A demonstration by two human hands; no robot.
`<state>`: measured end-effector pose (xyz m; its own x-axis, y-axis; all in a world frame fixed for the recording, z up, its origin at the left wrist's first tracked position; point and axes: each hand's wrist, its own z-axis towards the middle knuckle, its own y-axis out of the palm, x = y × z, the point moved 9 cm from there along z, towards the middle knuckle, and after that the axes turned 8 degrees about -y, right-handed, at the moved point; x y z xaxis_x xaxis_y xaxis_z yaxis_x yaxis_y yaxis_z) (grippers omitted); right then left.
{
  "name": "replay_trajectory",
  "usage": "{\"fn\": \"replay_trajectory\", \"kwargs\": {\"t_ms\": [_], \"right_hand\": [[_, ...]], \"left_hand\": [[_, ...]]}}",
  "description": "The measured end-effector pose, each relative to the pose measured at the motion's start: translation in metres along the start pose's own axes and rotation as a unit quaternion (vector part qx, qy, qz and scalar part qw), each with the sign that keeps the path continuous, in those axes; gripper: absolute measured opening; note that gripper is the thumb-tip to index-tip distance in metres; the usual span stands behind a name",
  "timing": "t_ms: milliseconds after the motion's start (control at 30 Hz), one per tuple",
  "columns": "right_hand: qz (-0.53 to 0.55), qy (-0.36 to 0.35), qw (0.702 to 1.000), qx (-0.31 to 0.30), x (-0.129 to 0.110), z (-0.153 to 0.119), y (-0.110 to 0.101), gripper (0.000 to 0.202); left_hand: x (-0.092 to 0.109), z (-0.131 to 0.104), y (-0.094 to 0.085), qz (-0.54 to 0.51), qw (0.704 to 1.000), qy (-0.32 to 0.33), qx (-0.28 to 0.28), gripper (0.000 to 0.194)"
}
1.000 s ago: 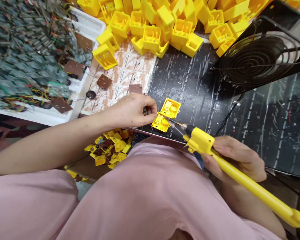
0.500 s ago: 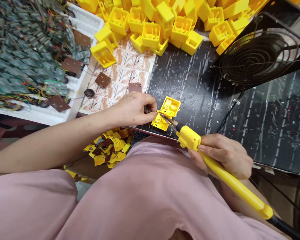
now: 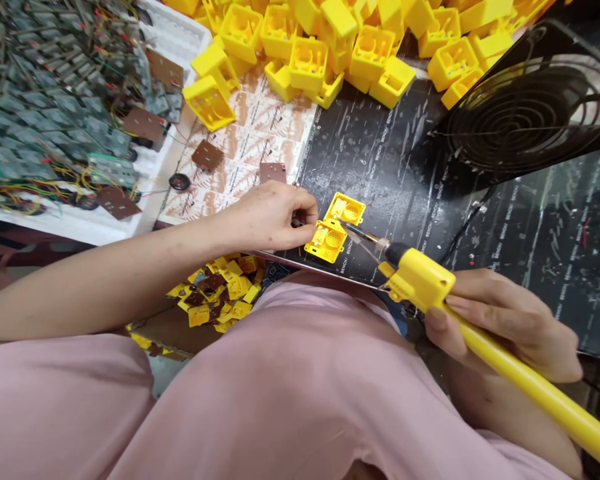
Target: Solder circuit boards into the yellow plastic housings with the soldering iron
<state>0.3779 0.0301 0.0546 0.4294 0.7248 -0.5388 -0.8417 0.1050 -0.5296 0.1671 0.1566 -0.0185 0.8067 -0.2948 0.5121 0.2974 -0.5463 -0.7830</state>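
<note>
My right hand is wrapped round a yellow soldering iron with a metal tip and a thin wire guide beside it. Its tip points left, close to two small yellow plastic casing parts. The nearer casing part lies open side up by the table's front edge; the farther casing part sits just behind it. At the left of them my left hand has thumb and forefinger pinched together at the nearer part's edge. Something small and dark shows inside the curled fingers, with a bit of red wire below; what it is stays hidden.
Yellow housings are piled along the back. A black fan stands at the back right. On the left, a white foam tray holds many wired circuit boards. Brown boards lie nearby. Below the table is a box of yellow parts.
My right hand has drawn the soldering iron back to the right, so its tip is farther from the nearer casing part. My left hand stays pinched in nearly the same place.
</note>
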Motion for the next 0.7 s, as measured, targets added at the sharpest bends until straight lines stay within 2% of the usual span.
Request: {"fn": "replay_trajectory", "kwargs": {"t_ms": [100,200,333,400,500,533,600,700], "right_hand": [[0.003,-0.015,1.000,0.010,0.000,-0.005,-0.002,0.036],[0.009,0.008,0.999,0.042,0.007,-0.012,-0.004,0.059],[0.026,0.054,0.996,0.070,0.014,-0.019,-0.004,0.063],[0.014,0.077,0.993,0.085,0.017,-0.023,-0.005,0.062],[-0.008,0.056,0.994,0.090,0.017,-0.025,-0.006,0.064],[-0.016,0.042,0.995,0.091,0.016,-0.026,-0.007,0.064],[-0.043,0.022,0.993,0.108,0.016,-0.028,-0.010,0.063],[-0.069,0.015,0.990,0.120,0.019,-0.027,-0.012,0.059]], "left_hand": [[0.000,-0.001,-0.001,0.007,1.000,0.000,-0.003,0.017],[0.000,0.001,0.000,0.020,1.000,-0.001,-0.004,0.016],[0.000,0.000,0.004,0.042,0.999,0.026,0.000,0.017],[0.000,-0.008,-0.005,0.067,0.994,0.060,0.055,0.023],[0.000,-0.037,-0.037,0.055,0.967,0.126,0.215,0.033],[-0.001,-0.049,-0.044,0.034,0.958,0.147,0.245,0.030],[-0.005,-0.066,-0.045,0.002,0.950,0.185,0.253,0.020],[-0.013,-0.071,-0.029,0.019,0.955,0.175,0.238,0.021]]}}
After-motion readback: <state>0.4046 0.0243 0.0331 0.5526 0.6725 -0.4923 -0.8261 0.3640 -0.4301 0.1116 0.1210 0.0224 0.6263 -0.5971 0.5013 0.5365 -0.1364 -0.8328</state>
